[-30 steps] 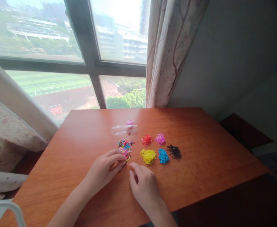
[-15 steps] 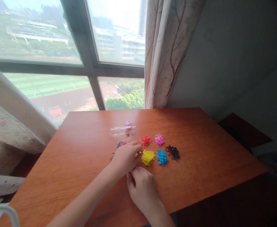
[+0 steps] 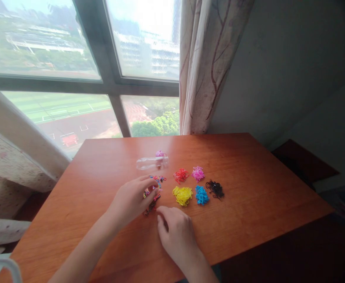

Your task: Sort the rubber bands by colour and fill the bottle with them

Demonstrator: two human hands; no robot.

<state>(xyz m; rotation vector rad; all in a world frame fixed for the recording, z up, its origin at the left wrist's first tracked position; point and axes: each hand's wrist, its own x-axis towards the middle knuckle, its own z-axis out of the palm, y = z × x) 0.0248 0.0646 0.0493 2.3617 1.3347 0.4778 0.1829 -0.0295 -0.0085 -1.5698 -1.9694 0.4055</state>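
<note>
On the wooden table [image 3: 249, 204] lies a mixed pile of small coloured rubber bands [image 3: 155, 188]. My left hand [image 3: 131, 200] rests on its left side with curled fingers touching the bands; whether it grips any is hidden. My right hand [image 3: 177, 234] lies just below the pile, fingers curled on the tabletop. To the right sit sorted heaps: red [image 3: 181, 175], pink [image 3: 197, 173], yellow [image 3: 182, 195], blue [image 3: 202, 194] and black [image 3: 215, 189]. A clear plastic bag [image 3: 151, 162] with something pink at its end lies behind the mixed pile.
A large window [image 3: 72, 78] and a patterned curtain [image 3: 208, 67] stand behind the table. A grey wall is at the right. Cushioned fabric [image 3: 10, 169] lies at the left, and a white chair edge [image 3: 1, 267] shows at the bottom left.
My left hand reached right toward the red and yellow heaps half a second ago and has drawn back to the mixed pile. My right hand has barely moved.
</note>
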